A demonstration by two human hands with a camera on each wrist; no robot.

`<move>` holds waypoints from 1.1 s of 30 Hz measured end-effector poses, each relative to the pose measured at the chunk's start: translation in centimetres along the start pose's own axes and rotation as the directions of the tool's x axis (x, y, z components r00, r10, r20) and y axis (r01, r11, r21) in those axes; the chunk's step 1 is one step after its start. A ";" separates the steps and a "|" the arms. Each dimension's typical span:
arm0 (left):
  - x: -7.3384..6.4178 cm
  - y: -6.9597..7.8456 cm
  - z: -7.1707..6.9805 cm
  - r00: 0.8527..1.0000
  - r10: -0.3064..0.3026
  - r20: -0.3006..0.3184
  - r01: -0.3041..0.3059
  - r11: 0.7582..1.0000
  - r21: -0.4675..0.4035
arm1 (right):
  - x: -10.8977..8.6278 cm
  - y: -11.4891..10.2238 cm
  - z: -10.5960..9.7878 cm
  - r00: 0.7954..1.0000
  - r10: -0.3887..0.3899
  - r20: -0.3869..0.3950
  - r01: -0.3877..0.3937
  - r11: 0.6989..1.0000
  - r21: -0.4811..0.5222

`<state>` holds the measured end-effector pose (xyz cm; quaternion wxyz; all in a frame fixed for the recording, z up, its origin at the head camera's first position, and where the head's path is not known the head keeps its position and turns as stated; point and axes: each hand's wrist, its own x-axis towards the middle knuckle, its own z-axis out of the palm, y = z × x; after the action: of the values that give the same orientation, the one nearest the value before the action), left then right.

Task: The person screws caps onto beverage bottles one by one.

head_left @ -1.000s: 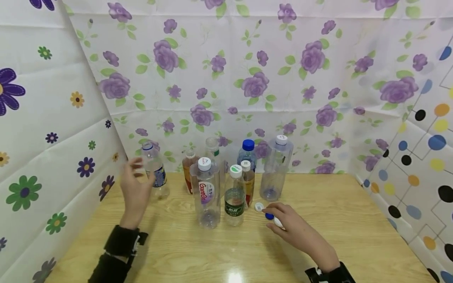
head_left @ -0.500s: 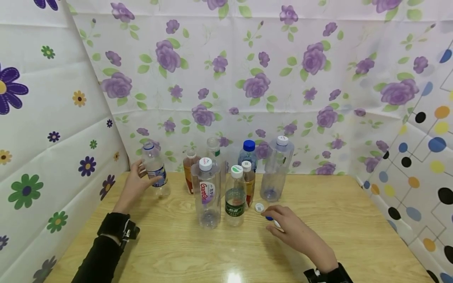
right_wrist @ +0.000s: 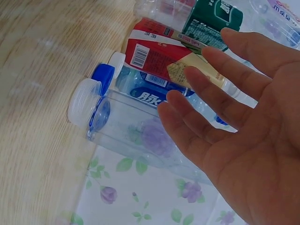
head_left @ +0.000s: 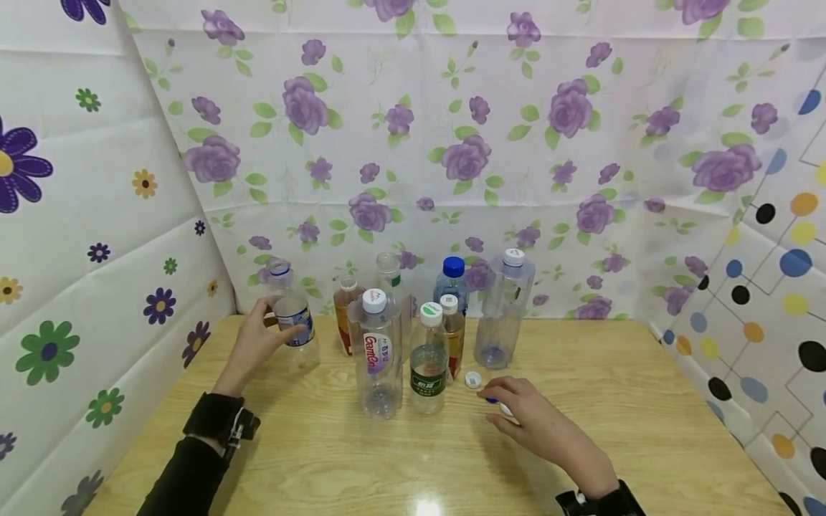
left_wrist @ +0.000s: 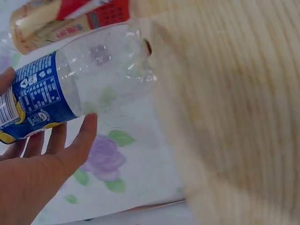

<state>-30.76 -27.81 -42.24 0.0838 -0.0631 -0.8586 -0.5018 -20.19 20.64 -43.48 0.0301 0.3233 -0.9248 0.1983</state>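
Note:
My left hand (head_left: 254, 345) grips a clear plastic bottle (head_left: 295, 322) with a blue label, thumb on one side and fingers round the other. This bottle has no cap on its neck; in the left wrist view its ribbed base shows close to the wood. My right hand (head_left: 545, 424) hovers with relaxed, spread fingers over loose caps and holds nothing. Around its fingertips lie a white cap (head_left: 473, 380), a blue cap (head_left: 492, 400) and another white cap (head_left: 506, 409), the last two partly hidden by the hand.
Several bottles stand mid-table: a tall clear bottle (head_left: 379, 365), a green-labelled bottle (head_left: 428, 373), a capped amber bottle (head_left: 454, 337), a blue-capped bottle (head_left: 452, 287) and a large clear bottle (head_left: 503, 315). Behind them are a reddish bottle (head_left: 347, 308) and an uncapped bottle (head_left: 388, 276). Patterned sheets hang around.
My left hand has reached the blue-labelled bottle, closed round it and shifted it slightly right and nearer. The right hand has stayed almost still over the caps.

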 end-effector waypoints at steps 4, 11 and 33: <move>-1.0 1.4 0.2 1.000 0.007 0.010 -0.007 1.000 0.008 | -0.1 0.0 -0.1 1.000 0.004 0.002 -0.004 1.000 0.000; -4.1 5.7 0.0 0.998 0.038 0.047 -0.038 0.999 -0.004 | -0.3 0.2 -0.3 1.000 -0.015 -0.008 0.015 1.000 -0.012; -11.4 13.6 7.5 0.794 0.271 0.544 -0.137 0.952 -0.274 | -0.4 -0.1 -0.3 0.999 -0.034 -0.015 0.034 0.999 0.004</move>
<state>-17.55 -14.94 -36.65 -0.1331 -0.3134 -0.7706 -0.5388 -19.84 20.91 -43.20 0.0399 0.3375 -0.9185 0.2020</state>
